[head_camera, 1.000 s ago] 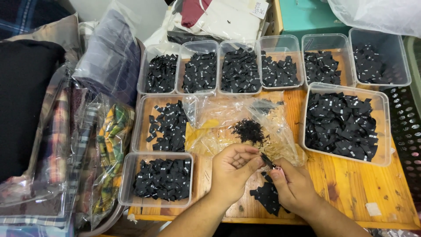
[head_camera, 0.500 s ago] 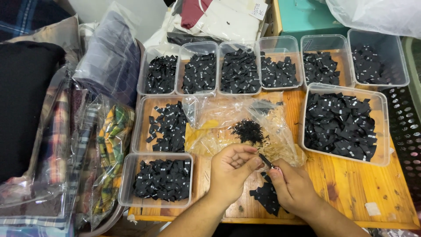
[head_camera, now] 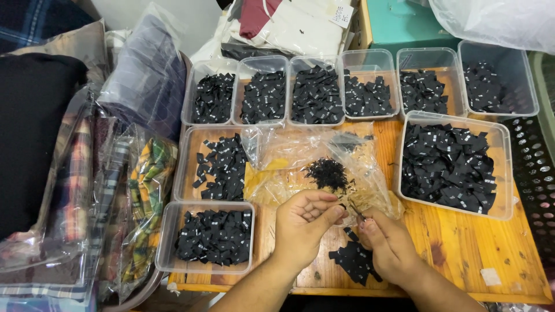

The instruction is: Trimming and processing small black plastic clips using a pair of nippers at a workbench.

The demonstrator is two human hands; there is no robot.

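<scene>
My left hand point(head_camera: 302, 224) and my right hand point(head_camera: 386, 242) meet near the front edge of a wooden table point(head_camera: 462, 248), fingertips close together. The left fingers curl around a small black fabric label, mostly hidden. The right hand pinches a small thin tool or thread at the fingertips; which one, I cannot make out. Under the right hand lies a loose pile of black labels point(head_camera: 354, 261). Just beyond the hands a clear plastic bag point(head_camera: 300, 159) is spread out, with a clump of black threads point(head_camera: 327, 173) on it.
A row of several clear tubs of black labels point(head_camera: 317, 95) lines the back. A large tub point(head_camera: 450, 164) stands at right, two more at left point(head_camera: 215, 237) point(head_camera: 218, 166). Bagged plaid garments point(head_camera: 87, 190) are stacked at far left, a black perforated crate point(head_camera: 537, 173) at far right.
The hands stay in the same place; only the fingers shift slightly around the small piece between them.
</scene>
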